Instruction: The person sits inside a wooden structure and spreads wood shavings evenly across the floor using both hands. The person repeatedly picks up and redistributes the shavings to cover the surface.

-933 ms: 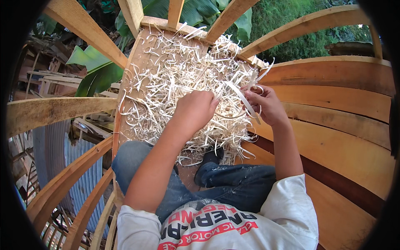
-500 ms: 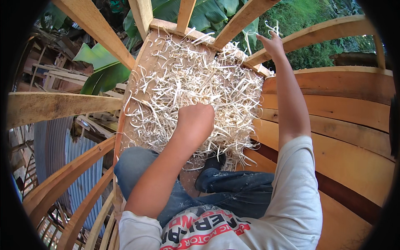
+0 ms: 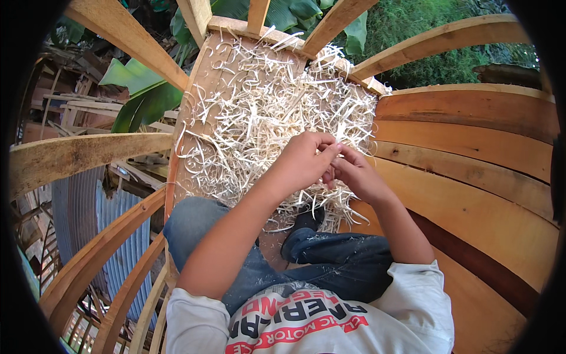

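Note:
My left hand [image 3: 305, 160] is closed, thumb and fingers pressed together above the pile of wood shavings [image 3: 253, 127]. Meeting it from the right is my right hand [image 3: 358, 177], its fingers bent and pinched against the left fingertips. Whatever lies between them, if anything, is too small or hidden to name. Pale, curly shavings cover most of the wooden floor boards [image 3: 197, 88] in front of me. Beneath my hands, my dark shoe [image 3: 309, 218] rests at the near edge of the pile.
Wooden posts [image 3: 339, 26] and slanted slats [image 3: 112, 248] edge the platform at front and left. A wall of stacked planks [image 3: 471, 171] rises on the right. Beyond are green leaves [image 3: 141, 88], corrugated metal sheets [image 3: 121, 230] and scrap timber [image 3: 82, 106].
My right hand has come back from beyond the front right slats, where curled shavings were at its fingers, to meet my left. My left hand has shifted slightly right.

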Demonstrator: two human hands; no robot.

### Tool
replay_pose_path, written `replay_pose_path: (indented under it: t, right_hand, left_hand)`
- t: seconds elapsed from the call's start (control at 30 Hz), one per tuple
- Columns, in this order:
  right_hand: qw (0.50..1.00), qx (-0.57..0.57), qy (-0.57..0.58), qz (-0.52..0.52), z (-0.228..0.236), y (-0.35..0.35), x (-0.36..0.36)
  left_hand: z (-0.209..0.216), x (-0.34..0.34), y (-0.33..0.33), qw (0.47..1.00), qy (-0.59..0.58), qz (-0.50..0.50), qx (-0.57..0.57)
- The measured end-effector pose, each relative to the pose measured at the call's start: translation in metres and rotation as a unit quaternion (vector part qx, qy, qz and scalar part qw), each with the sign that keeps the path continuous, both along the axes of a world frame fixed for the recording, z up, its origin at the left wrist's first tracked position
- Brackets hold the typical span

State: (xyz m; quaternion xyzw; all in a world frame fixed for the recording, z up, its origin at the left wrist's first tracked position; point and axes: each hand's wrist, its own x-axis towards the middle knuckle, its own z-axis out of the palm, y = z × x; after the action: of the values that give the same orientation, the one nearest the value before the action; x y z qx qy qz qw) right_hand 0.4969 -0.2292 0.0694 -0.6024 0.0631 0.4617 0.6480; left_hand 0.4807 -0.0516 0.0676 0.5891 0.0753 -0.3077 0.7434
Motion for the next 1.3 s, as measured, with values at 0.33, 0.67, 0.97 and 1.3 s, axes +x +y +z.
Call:
replay_pose_path:
  t: [0.33,0.67,0.97,1.3]
  right_hand:
    - [0.922,-0.233,-0.29,-0.105,-0.047,-0.04,0.193]
    - [0.775,-0.363,-0.447,0.26,-0.175,0.016,0.07]
    - [0.816,-0.352,-0.355,0.29,-0.212,0.019,-0.01]
    - [0.926,-0.294,-0.216,0.092,0.005,-0.017,0.012]
  left_hand:
    - [-0.008,-0.012,0.01,0.824,-0.148,-0.155,0.524]
    - [-0.009,-0.026,0.008,0.78,-0.132,-0.2,0.578]
    - [-0.002,-0.021,0.018,0.772,-0.086,-0.236,0.583]
    - [-0.018,-0.008,0.004,0.851,-0.356,-0.094,0.375]
